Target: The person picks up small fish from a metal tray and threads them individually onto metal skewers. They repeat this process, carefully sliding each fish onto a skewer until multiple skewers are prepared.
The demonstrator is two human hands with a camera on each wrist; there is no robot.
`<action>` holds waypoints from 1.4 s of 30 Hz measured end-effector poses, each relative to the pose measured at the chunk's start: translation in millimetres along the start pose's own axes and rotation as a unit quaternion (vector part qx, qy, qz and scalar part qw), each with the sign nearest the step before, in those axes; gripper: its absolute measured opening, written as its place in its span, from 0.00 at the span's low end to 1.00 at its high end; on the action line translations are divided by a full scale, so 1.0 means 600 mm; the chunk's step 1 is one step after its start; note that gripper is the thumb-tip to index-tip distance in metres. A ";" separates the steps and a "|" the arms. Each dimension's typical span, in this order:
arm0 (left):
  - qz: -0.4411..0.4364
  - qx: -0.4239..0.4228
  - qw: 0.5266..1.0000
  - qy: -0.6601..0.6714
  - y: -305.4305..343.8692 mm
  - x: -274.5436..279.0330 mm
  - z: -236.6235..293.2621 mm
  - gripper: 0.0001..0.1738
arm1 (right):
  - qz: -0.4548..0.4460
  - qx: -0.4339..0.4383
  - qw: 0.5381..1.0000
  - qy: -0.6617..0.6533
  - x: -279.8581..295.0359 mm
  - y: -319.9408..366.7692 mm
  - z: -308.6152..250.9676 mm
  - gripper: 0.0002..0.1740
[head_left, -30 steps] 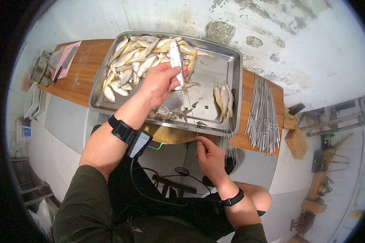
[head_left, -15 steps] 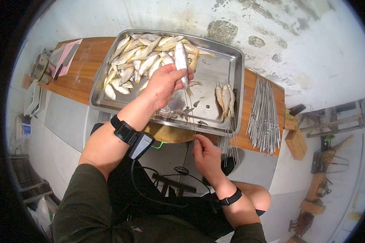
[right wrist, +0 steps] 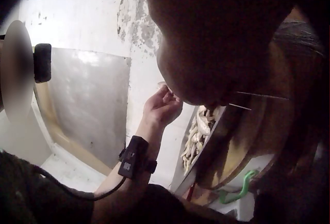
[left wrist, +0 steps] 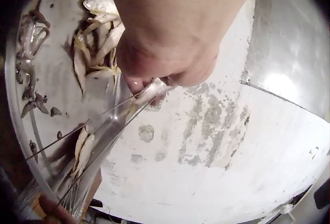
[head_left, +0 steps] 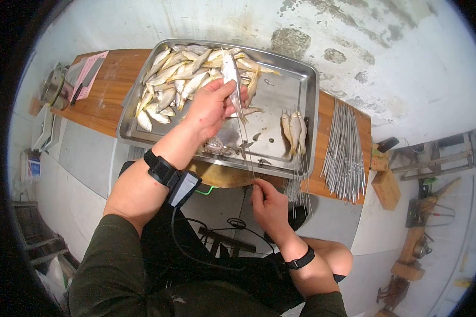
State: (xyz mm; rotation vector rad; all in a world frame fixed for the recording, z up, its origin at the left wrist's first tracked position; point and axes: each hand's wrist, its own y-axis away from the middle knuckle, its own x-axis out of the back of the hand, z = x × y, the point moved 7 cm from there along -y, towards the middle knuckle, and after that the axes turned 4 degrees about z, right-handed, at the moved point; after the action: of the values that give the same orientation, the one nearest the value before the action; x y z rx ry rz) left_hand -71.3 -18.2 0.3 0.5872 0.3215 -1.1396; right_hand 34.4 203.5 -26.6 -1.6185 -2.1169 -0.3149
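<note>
In the head view my left hand (head_left: 211, 108) grips a small silvery fish (head_left: 230, 71) over the metal tray (head_left: 283, 87), head end pointing away from me, thumb on its side. Two thin metal skewers (left wrist: 103, 111) run from the fish's tail end toward my right hand (head_left: 271, 203). That hand pinches their near ends in front of the tray's front edge. How deep the skewers sit in the fish is hidden. Several skewered fish (head_left: 294, 129) lie together at the tray's right side, their skewers hanging over the rim.
A heap of loose fish (head_left: 180, 74) fills the tray's left part. Fish scraps (head_left: 217, 148) lie by its front edge. Bare skewers (head_left: 345, 150) are spread on the wooden table to the right. A knife (head_left: 87, 79) lies at the far left, beside a metal pot (head_left: 53, 89).
The held fish has shifted slightly right, then back left, and its head end now leans more to the left. My right hand has moved slightly left, still pinching the skewers.
</note>
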 end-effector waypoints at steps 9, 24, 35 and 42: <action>0.017 -0.009 0.999 -0.034 0.009 -0.006 0.006 0.11 | 0.000 0.013 1.000 -0.017 0.008 -0.006 -0.008 0.09; -0.007 0.011 1.000 0.013 0.000 -0.004 0.000 0.13 | 0.003 -0.029 0.999 -0.024 -0.014 -0.013 0.017 0.10; 0.014 0.015 1.000 0.005 0.008 0.000 0.005 0.15 | 0.002 0.001 1.000 0.017 -0.025 -0.021 0.012 0.10; 0.008 0.011 1.000 0.003 0.011 -0.005 0.007 0.15 | -0.016 -0.010 1.000 0.012 -0.041 -0.019 0.010 0.10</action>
State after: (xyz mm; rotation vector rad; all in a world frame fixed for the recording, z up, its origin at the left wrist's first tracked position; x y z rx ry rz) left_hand -66.8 -16.6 6.8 0.6120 0.3102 -1.1273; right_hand 27.2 181.8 -42.7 -1.5856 -2.1314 -0.3657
